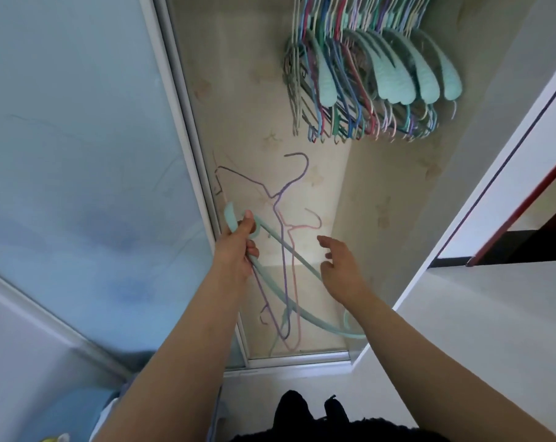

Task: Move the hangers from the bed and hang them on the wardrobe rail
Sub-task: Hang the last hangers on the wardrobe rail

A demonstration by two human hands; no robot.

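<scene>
Left hand (238, 250) gripping three hangers (283, 250), right hand (340, 269) empty

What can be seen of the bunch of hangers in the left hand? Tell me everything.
The bunch of hangers is a loose handful: one thick mint plastic hanger plus thin purple and pink wire ones, hooks pointing up and away. The left hand grips them near one end, in front of the open wardrobe. The right hand is open beside the mint bar.

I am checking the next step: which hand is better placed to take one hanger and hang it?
Right. The right hand is open beside the bundle of hangers, which the left hand grips.
</scene>
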